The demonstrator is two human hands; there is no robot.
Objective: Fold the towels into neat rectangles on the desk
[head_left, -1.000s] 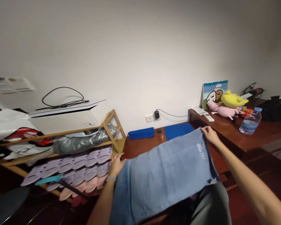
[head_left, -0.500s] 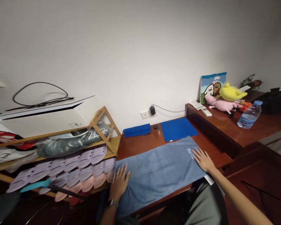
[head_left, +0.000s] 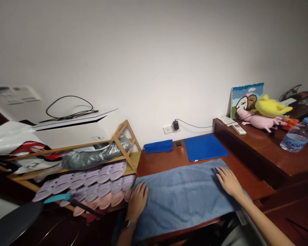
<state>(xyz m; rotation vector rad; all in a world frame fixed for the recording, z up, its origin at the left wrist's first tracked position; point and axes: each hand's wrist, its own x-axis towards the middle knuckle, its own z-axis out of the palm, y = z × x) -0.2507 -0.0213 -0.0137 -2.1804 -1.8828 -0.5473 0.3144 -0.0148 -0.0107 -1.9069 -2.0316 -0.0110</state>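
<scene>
A blue-grey towel (head_left: 181,198) lies spread across the brown desk, with shallow wrinkles toward its front. My left hand (head_left: 138,201) rests flat on its left end, fingers extended, a watch on the wrist. On the towel's right part lies my right hand (head_left: 229,181), palm down with the fingers a little apart. A white tag (head_left: 241,218) hangs at the front right edge beside my right forearm. Behind the towel sit a flat blue cloth (head_left: 205,147) and a narrower folded blue cloth (head_left: 158,146).
At left stands a wooden rack (head_left: 135,162) with several lilac and pink slippers (head_left: 92,177) and a white box (head_left: 74,135). On the raised desk at right are a water bottle (head_left: 297,135), plush toys (head_left: 259,119) and a remote (head_left: 238,128). A charger (head_left: 176,124) is plugged into the wall.
The view has turned left, so the scene sits further right. My right hand has slid inward on the towel, and the white lettering there no longer shows. My left hand stays on the left end.
</scene>
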